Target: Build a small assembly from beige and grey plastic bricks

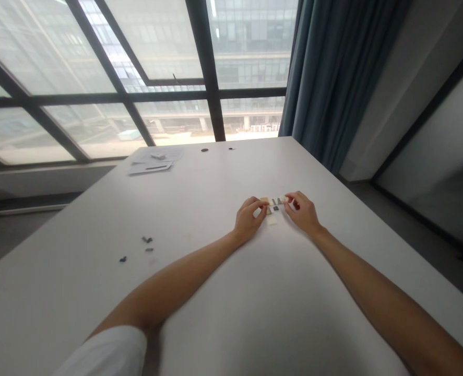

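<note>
Left hand (249, 219) and right hand (304, 212) pinch opposite ends of a small strip (275, 201) between them, presumably to steady it.

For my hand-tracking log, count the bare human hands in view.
2. The bare left hand is left of the small, pale, squarish piece on the smooth white table; the bare right hand is right of it. No other hand shows.
</note>
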The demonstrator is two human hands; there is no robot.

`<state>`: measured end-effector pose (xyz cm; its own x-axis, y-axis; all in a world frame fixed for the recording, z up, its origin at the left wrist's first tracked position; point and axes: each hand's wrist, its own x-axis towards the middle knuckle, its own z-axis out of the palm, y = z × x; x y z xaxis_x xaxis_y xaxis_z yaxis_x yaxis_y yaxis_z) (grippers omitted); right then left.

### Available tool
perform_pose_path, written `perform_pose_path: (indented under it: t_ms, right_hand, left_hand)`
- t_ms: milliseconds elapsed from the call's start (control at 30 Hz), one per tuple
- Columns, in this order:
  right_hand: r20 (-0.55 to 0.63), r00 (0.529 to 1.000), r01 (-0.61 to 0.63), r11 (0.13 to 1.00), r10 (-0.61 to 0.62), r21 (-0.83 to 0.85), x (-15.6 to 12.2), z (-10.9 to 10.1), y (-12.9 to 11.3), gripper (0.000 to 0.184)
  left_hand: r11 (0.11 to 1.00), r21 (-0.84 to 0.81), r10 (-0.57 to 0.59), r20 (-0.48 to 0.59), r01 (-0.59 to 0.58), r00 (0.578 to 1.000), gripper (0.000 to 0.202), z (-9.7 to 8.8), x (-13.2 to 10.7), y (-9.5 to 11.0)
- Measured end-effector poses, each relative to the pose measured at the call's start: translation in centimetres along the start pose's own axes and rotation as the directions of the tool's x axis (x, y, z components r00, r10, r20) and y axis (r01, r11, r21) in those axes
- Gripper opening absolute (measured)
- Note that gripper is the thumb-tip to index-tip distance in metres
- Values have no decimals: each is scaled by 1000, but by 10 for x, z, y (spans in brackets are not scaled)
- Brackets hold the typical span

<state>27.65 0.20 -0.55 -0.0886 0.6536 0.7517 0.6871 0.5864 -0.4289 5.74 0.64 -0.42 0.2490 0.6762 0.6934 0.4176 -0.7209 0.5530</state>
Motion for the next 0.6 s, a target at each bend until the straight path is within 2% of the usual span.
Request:
perform_pose_path:
  t_ms: [133,300,433,600]
  right_hand:
    - [-14,996,-91,994,90,-68,1,-3,17,16]
    - [117,982,-134,984,147,-115,2,-7,30,17]
    - [236,956,-150,982,174,-116,2,-8,31,15]
    - [252,936,-206,963,246,-175,1,-5,26,18]
  left_hand:
    - [1000,10,-5,-9,5,1000,18,0,1,-1]
    - [1000,24,8,-16,-7,1000,18,-1,1,-1]
    - [999,33,7,-16,-7,1000,18,-1,1,-1]
    - [999,27,19,-32,-18,999,18,-1,1,0]
